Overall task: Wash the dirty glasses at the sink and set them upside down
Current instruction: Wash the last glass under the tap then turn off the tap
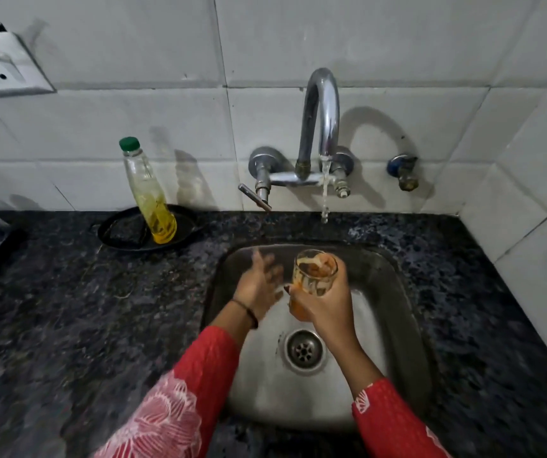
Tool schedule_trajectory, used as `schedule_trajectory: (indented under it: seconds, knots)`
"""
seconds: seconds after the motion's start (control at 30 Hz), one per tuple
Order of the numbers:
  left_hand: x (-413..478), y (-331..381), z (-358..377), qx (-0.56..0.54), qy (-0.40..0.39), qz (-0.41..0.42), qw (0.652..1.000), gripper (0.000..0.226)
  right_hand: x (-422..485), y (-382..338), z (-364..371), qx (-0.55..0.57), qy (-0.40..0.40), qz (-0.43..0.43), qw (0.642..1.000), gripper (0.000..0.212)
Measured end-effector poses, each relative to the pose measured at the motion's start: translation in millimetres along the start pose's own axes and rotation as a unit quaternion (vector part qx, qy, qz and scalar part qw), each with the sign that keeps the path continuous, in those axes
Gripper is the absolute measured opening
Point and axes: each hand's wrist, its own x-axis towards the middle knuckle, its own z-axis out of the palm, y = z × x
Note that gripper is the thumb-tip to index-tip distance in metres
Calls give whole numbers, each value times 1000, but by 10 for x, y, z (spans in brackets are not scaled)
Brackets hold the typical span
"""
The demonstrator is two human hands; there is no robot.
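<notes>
A clear glass (315,271) smeared with orange-brown residue is held upright over the steel sink (394,312), gripped from below by my right hand (323,307). Orange liquid shows at the glass's bottom. My left hand (260,285) hovers just left of the glass with its fingers spread, blurred by motion and holding nothing. A thin stream of water (325,190) runs from the chrome tap (321,117) above the sink's back edge, falling behind the glass.
A bottle of yellow liquid with a green cap (148,193) stands in a black dish (116,231) left of the tap. Dark granite counter (67,309) surrounds the sink. The drain (304,350) lies below my hands. A wall socket (4,67) sits upper left.
</notes>
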Motion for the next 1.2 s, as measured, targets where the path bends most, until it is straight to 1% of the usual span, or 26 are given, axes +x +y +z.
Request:
schedule_trajectory:
  seconds: [0.07,0.13,0.23,0.3,0.37,0.4,0.47,0.5,0.57,0.67,0.7,0.73,0.77,0.8,0.83,0.87,0.9,0.93,0.97,1.0,1.03,1.07,1.1,1.13,1.17,1.2]
  knots:
    - [-38,-451,-174,-28,-14,-87,996,70,-2,11,4,-14,-2,5,1000,66]
    - [-113,-710,-203,-50,-55,-130,989,70,-11,40,13,-38,1,10,999,68]
    - [-186,-833,-92,-89,-107,-126,982,52,-82,124,43,-61,-6,29,998,73]
    - [-156,-819,-13,-91,-104,-118,983,41,-127,182,41,-71,-20,24,997,79]
    - [-85,-802,18,-85,-83,-118,986,39,-132,205,23,-121,-26,-25,992,75]
    - [-52,-787,21,-84,-71,-118,987,40,-124,199,3,-171,-21,-66,983,67]
    - [36,-773,11,-82,-44,-119,989,44,-79,183,-38,-284,5,-159,946,44]
    - [86,-769,9,-83,-33,-122,988,45,-51,175,-51,-325,12,-183,928,34]
    - [184,-761,14,-85,-13,-133,987,48,-3,119,-57,-389,-7,-171,905,22]
    - [335,-746,-5,-67,-6,-155,986,53,101,62,-23,-487,-110,-92,861,19]
    - [385,-740,-19,-58,-11,-160,985,53,156,47,-15,-487,-138,-62,860,17]
    - [429,-731,-39,-46,-14,-163,986,51,211,24,-16,-455,-160,-19,876,16]
    - [460,-719,-60,-24,-19,-162,986,48,256,17,-21,-388,-172,33,905,17]
    - [487,-683,-71,-1,-20,-161,987,43,295,12,-29,-292,-176,107,934,20]
    - [536,-658,-95,27,-18,-162,986,39,309,12,-15,-180,-173,192,949,25]
    - [590,-629,-108,51,-15,-162,985,34,299,33,15,-74,-158,271,947,28]
    - [643,-618,-107,71,-13,-163,984,30,271,69,67,6,-133,319,938,31]
    - [679,-600,-92,86,-7,-159,984,27,235,141,135,48,-104,332,936,32]
    - [721,-587,-73,94,1,-153,984,25,203,210,198,36,-86,309,947,31]
    - [776,-586,-72,97,6,-152,984,25,185,292,241,-30,-85,257,962,28]
    - [785,-569,-56,94,5,-161,982,26,176,350,255,-139,-120,182,966,26]
    - [817,-576,-77,85,-1,-178,980,29,197,409,226,-278,-186,95,938,30]
    - [817,-572,-104,81,-5,-198,977,34,251,455,164,-405,-256,18,878,37]
    - [833,-576,-146,73,-9,-215,974,37,324,483,85,-480,-302,-47,822,39]
    - [824,-568,-186,67,-9,-231,971,40,400,508,15,-516,-340,-89,781,38]
    - [841,-575,-232,63,-15,-241,968,42,446,532,-29,-529,-366,-118,757,37]
